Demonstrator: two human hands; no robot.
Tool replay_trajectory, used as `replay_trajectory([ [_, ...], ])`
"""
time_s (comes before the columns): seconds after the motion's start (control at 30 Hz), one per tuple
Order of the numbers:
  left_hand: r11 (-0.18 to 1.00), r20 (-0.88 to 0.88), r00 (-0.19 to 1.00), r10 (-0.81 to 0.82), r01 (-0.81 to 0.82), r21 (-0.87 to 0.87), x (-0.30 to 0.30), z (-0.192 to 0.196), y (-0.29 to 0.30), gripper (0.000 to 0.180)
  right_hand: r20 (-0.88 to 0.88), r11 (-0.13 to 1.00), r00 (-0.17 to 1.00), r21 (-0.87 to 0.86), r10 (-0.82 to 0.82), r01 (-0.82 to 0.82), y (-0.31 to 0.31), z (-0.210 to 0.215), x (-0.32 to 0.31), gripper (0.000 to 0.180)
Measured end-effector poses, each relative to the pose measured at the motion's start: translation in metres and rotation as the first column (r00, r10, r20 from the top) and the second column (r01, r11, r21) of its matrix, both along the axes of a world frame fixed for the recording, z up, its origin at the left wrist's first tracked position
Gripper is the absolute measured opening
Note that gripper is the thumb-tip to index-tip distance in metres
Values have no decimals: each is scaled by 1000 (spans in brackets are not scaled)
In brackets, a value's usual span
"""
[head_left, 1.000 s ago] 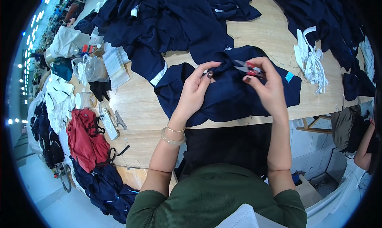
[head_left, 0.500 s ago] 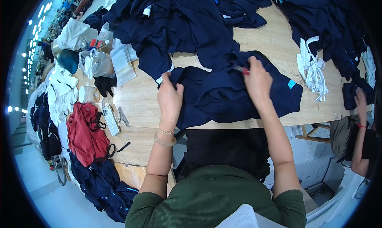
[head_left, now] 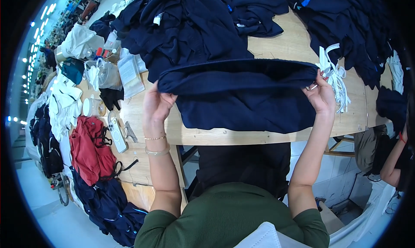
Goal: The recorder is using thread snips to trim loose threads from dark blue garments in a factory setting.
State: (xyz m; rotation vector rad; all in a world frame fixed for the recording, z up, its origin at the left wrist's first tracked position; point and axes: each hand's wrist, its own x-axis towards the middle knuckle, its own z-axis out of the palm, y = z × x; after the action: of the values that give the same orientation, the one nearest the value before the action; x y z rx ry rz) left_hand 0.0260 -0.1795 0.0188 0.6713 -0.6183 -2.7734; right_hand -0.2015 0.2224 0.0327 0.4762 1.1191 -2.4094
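Stretched between my two hands is a navy garment (head_left: 244, 111), its wide band-like edge pulled taut and lifted off the table, with the rest hanging down toward the table's front. My left hand (head_left: 158, 103) grips the left end of that edge, fingers tucked inside the fold. At the right end my right hand (head_left: 322, 94) is closed on the cloth. A small metal tool (head_left: 314, 87) also shows in that hand; its full shape is hidden by the fingers. Just beyond the right hand lies a bundle of white strips (head_left: 339, 85).
Heaped navy garments (head_left: 186, 31) cover the far side of the wooden table (head_left: 268, 138). On the left are a red bag (head_left: 93, 148), a phone (head_left: 117, 134), glasses (head_left: 130, 132), a clear jar (head_left: 94, 107) and plastic bags (head_left: 106, 75). A co-worker's arm (head_left: 394, 159) shows at the right.
My hands have moved apart, left hand to the left, right hand to the right. The garment, earlier lying crumpled, is now pulled straight and raised. The co-worker's arm has drawn back.
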Motion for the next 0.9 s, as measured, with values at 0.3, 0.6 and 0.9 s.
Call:
replay_trajectory([
  [0.3,928,126,984,128,-164,335,26,-71,-78,24,186,988,983,-155,3,26,15,-41,-13,24],
  [0.6,944,-344,939,18,98,316,18,-96,-50,20,304,986,945,-72,-123,151,-6,-64,-27,22],
  [0.9,912,-111,987,115,-61,407,10,-89,-39,20,314,988,946,-98,-84,120,-5,-72,-20,20],
])
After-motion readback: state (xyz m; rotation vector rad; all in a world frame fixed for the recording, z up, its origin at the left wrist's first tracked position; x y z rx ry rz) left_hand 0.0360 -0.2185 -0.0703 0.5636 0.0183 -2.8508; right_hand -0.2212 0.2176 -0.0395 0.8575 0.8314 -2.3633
